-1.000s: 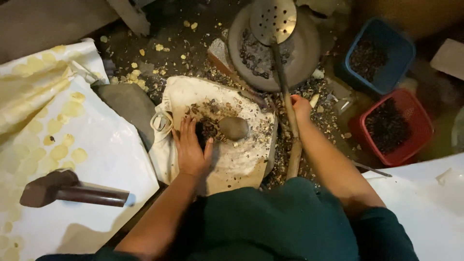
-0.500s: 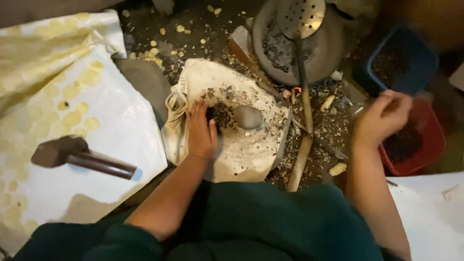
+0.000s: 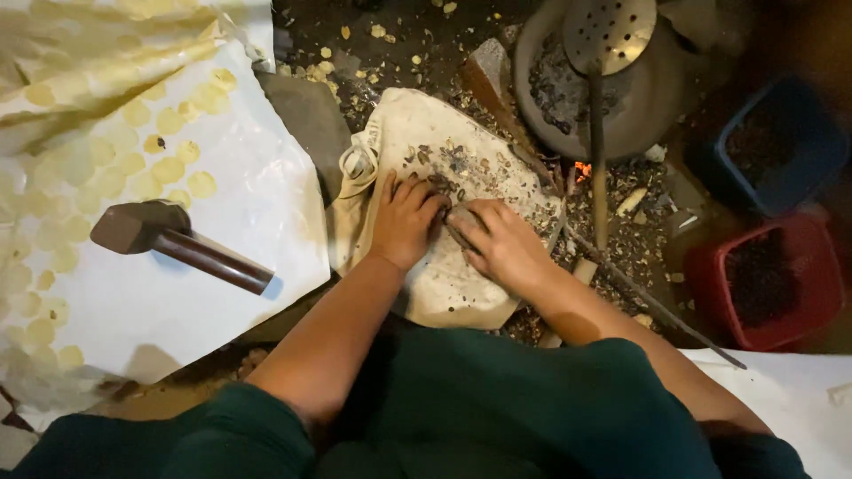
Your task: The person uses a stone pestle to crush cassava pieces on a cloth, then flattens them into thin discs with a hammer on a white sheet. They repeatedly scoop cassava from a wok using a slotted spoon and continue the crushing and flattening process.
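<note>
- Far to the left of the left hand, a dark-headed hammer with a brown wooden handle is seen lying on a white sheet printed with yellow dots; its place on the sheet matches that of a second ago.
- The left hand is laid palm down, fingers slightly spread, on a cream cloth sack spread flat on the ground; dark shell fragments are scattered just beyond its fingertips.
- Touching the left hand's fingertips, the right hand is now curled over a small grey rounded stone. Half a second ago this hand was raised over the red tub, and a second ago it lay on the ground beside the sack; it has since been brought back to the sack, so both hands are judged to be engaged with the stone and fragments again.
- Beyond the right hand, a round dark metal pan holding dark charred pieces is shown, with a perforated metal skimmer on a long handle resting across it; a small glow of ember is visible below its rim.
- To the right of the right hand, a blue square plastic tub and a red square plastic tub are shown, each holding dark granular matter.
</note>
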